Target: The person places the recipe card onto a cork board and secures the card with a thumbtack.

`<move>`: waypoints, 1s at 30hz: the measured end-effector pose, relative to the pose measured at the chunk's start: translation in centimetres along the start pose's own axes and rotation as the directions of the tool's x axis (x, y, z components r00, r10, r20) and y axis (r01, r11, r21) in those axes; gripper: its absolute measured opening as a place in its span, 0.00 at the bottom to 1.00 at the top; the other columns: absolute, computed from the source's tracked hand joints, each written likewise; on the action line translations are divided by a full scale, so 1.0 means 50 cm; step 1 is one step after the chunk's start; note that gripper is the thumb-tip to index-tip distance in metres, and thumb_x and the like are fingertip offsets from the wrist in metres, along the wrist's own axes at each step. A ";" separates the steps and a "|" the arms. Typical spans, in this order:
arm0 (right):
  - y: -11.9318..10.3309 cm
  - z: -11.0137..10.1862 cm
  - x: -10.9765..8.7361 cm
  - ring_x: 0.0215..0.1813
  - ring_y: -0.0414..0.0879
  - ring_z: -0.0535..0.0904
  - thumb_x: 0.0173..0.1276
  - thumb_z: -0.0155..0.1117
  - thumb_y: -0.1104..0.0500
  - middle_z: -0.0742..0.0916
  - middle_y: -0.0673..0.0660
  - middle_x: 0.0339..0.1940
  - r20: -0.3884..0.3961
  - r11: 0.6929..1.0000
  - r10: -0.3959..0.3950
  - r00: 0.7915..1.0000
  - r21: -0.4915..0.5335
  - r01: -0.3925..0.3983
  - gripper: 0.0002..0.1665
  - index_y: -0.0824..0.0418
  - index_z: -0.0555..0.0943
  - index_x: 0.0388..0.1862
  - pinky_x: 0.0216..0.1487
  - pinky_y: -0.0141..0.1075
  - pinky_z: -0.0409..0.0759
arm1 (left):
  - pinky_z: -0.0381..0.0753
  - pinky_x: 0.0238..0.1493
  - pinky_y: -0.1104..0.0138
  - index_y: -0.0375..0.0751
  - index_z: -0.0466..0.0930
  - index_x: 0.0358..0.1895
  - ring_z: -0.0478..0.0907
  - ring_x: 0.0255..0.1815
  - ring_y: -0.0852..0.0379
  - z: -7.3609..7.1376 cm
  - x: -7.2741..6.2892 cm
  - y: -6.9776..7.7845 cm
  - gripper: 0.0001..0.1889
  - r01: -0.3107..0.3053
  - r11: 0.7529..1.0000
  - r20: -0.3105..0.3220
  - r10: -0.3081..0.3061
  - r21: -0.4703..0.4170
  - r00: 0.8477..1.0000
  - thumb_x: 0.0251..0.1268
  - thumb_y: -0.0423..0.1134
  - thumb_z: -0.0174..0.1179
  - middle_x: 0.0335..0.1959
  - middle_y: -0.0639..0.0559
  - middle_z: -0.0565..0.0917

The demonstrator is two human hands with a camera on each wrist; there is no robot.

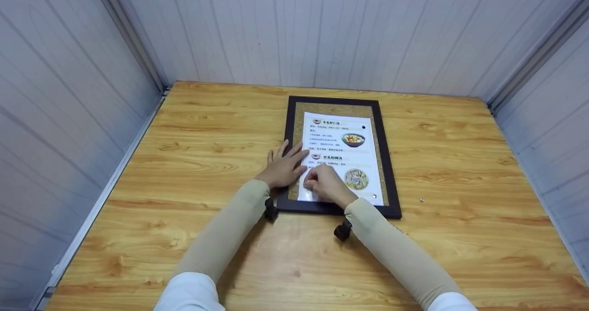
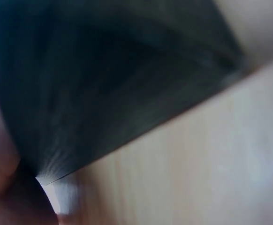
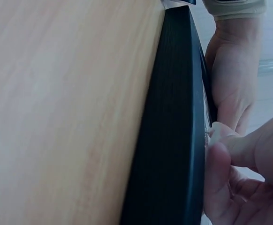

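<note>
A black-framed cork board [image 1: 333,108] lies flat on the table, with a printed, glossy recipe sheet [image 1: 343,160] on it. My left hand [image 1: 282,168] is spread over the frame's left side, its fingertips on the sheet's left edge. At the sheet's lower left, my right hand [image 1: 328,182] pinches a small pale push pin [image 3: 215,130] between thumb and finger; its point faces the board. A black dot [image 1: 363,127] marks the sheet's upper right, and a small shiny pin [image 1: 374,196] sits at its lower right. The left wrist view is mostly dark frame, blurred.
A small clear object [image 1: 421,200], perhaps another pin, lies on the wooden table [image 1: 460,164] right of the frame. Pale panel walls [image 1: 276,35] enclose the table at the back and both sides. A dark wrist camera [image 1: 343,230] hangs under the right wrist.
</note>
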State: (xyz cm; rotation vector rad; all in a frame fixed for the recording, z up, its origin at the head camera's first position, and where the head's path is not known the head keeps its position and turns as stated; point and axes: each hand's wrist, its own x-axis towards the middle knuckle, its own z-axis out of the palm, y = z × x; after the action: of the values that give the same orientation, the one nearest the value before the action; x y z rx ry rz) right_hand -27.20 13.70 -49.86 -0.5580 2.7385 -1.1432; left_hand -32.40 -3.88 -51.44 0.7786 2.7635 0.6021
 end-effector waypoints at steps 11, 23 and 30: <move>-0.004 0.009 0.000 0.26 0.41 0.76 0.55 0.68 0.71 0.85 0.49 0.20 -0.025 0.994 -0.019 1.000 -0.110 0.016 0.08 0.62 0.85 0.20 0.35 0.37 0.78 | 0.34 0.68 0.32 0.56 0.57 0.79 0.30 0.80 0.42 0.003 0.000 0.002 0.28 -0.004 1.000 -0.006 0.004 0.002 1.000 0.80 0.54 0.43 0.81 0.55 0.47; 0.004 0.020 -0.004 0.16 0.37 0.74 0.64 0.70 0.64 0.80 0.46 0.18 -0.020 0.998 0.060 0.998 -0.005 -0.060 0.09 0.60 0.81 0.25 0.23 0.33 0.75 | 0.34 0.69 0.34 0.57 0.57 0.79 0.30 0.80 0.43 0.004 0.001 0.002 0.29 0.012 1.000 -0.010 -0.012 0.014 1.000 0.79 0.55 0.44 0.81 0.56 0.47; 0.004 0.024 -0.009 0.27 0.44 0.73 0.59 0.76 0.53 0.77 0.49 0.22 -0.134 0.988 0.068 0.989 -0.130 -0.085 0.15 0.56 0.78 0.23 0.32 0.41 0.72 | 0.33 0.69 0.34 0.57 0.57 0.79 0.30 0.80 0.43 0.002 0.002 0.003 0.29 0.010 1.000 -0.003 -0.010 0.009 1.000 0.79 0.55 0.43 0.81 0.56 0.47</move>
State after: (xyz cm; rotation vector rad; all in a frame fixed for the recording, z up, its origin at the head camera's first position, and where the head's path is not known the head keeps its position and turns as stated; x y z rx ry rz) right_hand -26.53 13.21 -50.85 -0.4023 2.9369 -1.0159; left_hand -32.40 -3.69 -51.48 0.7660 2.7727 0.5897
